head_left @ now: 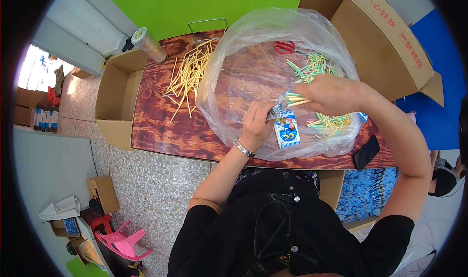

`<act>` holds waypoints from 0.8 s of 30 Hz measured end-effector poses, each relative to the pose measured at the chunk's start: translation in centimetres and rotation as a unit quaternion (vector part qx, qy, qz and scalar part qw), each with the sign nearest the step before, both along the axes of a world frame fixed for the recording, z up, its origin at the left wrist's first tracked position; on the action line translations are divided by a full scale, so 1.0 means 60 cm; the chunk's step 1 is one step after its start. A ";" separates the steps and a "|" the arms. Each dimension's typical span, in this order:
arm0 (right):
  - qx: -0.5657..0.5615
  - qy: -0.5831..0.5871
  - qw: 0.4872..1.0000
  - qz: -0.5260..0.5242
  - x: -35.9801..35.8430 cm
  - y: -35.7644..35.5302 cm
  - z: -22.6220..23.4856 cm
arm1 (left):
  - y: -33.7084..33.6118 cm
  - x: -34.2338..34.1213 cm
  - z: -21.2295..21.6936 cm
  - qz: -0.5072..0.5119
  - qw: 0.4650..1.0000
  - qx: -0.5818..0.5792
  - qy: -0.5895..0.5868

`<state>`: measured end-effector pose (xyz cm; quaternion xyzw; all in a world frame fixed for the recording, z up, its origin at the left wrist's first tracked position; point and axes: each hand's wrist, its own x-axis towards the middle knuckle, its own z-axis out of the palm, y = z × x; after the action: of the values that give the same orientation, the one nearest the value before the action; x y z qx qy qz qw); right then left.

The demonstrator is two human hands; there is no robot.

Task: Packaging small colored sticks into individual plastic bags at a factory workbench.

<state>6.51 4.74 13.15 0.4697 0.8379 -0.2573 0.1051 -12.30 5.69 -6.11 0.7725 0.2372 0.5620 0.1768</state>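
Over the large clear plastic bag [210, 99] spread on the table, my right hand [334, 94] is closed round a small bundle of pale yellow and green sticks [297, 99]. Their ends point left, at the mouth of a small clear-and-blue packet [276, 112] that my left hand [257, 125] pinches. How far the sticks sit inside it is hard to see. Just below lies a blue and white printed packet [287, 133]. Loose green and yellow sticks lie in one pile [314, 67] beyond my right hand and another [332, 122] nearer me.
Red-handled scissors [284, 47] lie at the bag's far side. Plain yellow sticks [190, 77] are heaped to the left, near a tumbler [148, 45]. A dark phone [366, 153] rests at the near right edge. Cardboard boxes stand left [117, 94] and right [385, 40].
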 end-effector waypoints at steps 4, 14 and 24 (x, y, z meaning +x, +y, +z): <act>0.009 -0.010 1.000 0.003 -0.011 -0.009 0.003 | -0.006 -0.002 0.003 0.011 0.999 -0.036 -0.013; -0.047 -0.053 0.996 0.057 0.003 0.008 -0.012 | 0.001 -0.004 0.014 -0.001 0.999 0.048 -0.011; -0.015 -0.196 0.980 0.009 -0.028 -0.007 0.000 | -0.010 -0.002 0.005 0.003 1.000 0.025 -0.011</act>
<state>4.81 4.32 13.13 0.5022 0.8012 -0.1714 0.2765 -12.39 5.06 -5.83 0.7698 0.2234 0.5766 0.1586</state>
